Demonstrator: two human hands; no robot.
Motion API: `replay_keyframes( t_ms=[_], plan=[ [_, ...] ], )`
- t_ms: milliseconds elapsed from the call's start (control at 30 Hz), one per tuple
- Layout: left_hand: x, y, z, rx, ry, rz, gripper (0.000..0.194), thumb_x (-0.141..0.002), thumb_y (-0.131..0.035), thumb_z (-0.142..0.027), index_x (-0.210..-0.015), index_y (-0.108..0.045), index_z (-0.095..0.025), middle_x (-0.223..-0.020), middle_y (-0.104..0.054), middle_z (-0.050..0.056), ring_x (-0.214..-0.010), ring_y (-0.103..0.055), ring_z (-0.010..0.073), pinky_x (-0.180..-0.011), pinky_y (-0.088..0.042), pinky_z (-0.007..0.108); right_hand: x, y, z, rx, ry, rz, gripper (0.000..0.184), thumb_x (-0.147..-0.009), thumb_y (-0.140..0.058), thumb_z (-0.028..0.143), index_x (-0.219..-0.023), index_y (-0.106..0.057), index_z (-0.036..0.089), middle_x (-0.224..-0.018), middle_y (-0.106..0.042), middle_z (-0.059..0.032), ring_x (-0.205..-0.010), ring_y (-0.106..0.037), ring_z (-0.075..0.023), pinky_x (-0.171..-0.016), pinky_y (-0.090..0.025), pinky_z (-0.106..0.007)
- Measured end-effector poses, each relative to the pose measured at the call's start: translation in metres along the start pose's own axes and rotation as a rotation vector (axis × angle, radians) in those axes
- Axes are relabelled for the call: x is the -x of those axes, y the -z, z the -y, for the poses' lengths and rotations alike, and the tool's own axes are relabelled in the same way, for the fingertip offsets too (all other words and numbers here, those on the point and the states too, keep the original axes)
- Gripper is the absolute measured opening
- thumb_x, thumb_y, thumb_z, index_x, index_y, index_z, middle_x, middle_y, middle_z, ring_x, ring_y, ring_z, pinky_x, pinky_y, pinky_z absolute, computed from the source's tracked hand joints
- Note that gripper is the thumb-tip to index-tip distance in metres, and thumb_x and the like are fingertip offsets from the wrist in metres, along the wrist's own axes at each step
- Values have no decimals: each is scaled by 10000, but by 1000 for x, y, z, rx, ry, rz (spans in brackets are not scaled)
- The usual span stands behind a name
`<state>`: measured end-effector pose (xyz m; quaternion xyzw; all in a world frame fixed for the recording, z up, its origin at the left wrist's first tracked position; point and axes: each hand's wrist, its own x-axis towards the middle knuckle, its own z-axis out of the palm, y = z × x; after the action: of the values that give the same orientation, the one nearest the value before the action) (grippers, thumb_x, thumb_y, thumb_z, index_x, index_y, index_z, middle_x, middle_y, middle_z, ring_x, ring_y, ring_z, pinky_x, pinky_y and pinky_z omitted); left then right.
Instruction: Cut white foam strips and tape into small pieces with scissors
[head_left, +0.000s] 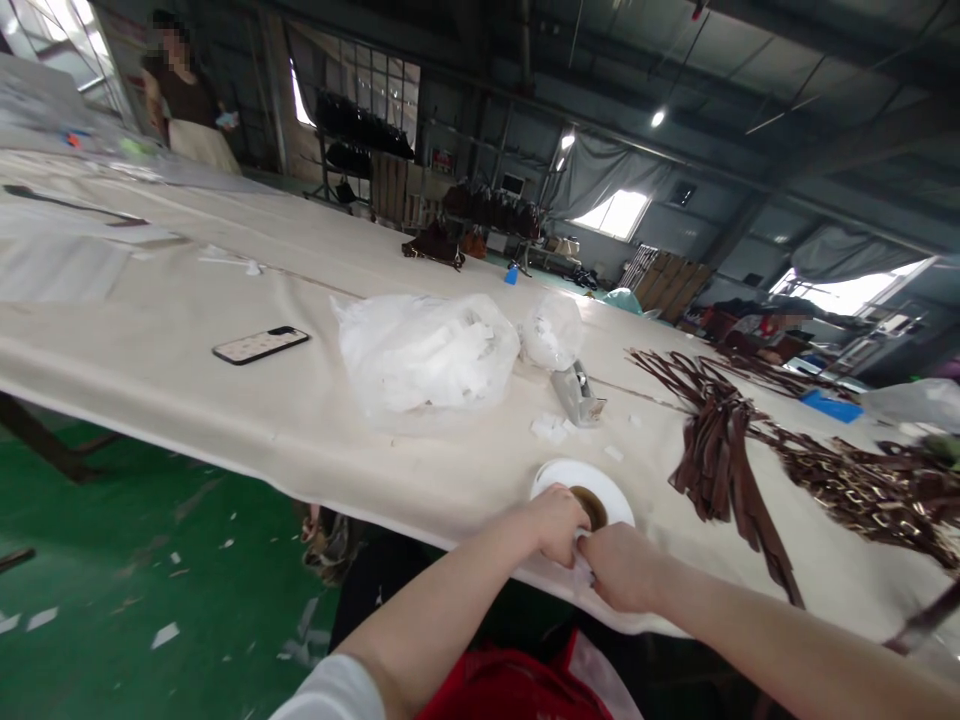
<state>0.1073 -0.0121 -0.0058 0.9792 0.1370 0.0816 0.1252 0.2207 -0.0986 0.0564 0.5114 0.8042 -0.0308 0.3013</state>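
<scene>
At the table's near edge lies a flat white roll (pixel 551 475) with a brown core, perhaps tape. My left hand (pixel 559 522) is closed at the roll's near side, its fingertips close together. Right beside it, almost touching, my right hand (pixel 626 567) is closed too. Between them a bit of white strip (pixel 583 568) shows, pinched by the fingers; whether it is joined to the roll is hidden. Just beyond the roll are small white scraps (pixel 551 428) and a silver metal holder (pixel 576 395).
Clear plastic bags of white material (pixel 431 355) stand ahead, with a phone (pixel 261 345) to their left. Brown straps (pixel 716 440) and straps with metal buckles (pixel 862 490) cover the right side. A person (pixel 184 95) stands far left behind the long table (pixel 300 420).
</scene>
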Motion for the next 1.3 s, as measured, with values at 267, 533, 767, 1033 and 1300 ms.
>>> replay_keyframes(
  t_ms=[267, 533, 767, 1033, 1300],
  plan=[
    [1, 5, -1, -2, -6, 16, 418, -567, -766, -348, -955, -709, -202, -874, -722, 38, -869, -658, 260, -892, -458, 372, 2, -3, -2, -6, -11, -11, 275, -765, -590, 231, -997, -661, 102, -912, -746, -180, -843, -716, -344, -709, -512, -386],
    [0, 6, 3, 9, -42, 19, 351, -574, -758, -387, -863, -690, -200, -825, -703, 30, -834, -653, 252, -855, -458, 361, 10, -11, 0, -28, -42, -37, 241, -806, -544, 205, -993, -663, 111, -887, -746, -178, -812, -720, -333, -663, -502, -370],
    [-2, 5, 8, 27, -79, 32, 340, -569, -771, -412, -831, -695, -210, -812, -696, 25, -843, -649, 255, -838, -450, 353, 41, 1, -14, -113, -72, -50, 245, -741, -586, 300, -923, -662, 155, -856, -740, -138, -786, -711, -331, -612, -452, -332],
    [-4, 4, 10, 81, -65, 39, 318, -558, -765, -409, -799, -680, -222, -777, -684, 1, -801, -637, 226, -829, -432, 334, 36, -3, -14, -127, -142, -40, 273, -774, -562, 289, -984, -639, 131, -879, -734, -172, -809, -705, -338, -651, -461, -358],
    [-5, 6, 8, 67, -45, 69, 355, -547, -762, -419, -827, -680, -216, -826, -702, 12, -831, -644, 241, -844, -434, 351, 25, -14, 5, -177, -207, -57, 280, -803, -551, 292, -999, -646, 115, -914, -732, -188, -848, -705, -328, -679, -482, -359]
  ],
)
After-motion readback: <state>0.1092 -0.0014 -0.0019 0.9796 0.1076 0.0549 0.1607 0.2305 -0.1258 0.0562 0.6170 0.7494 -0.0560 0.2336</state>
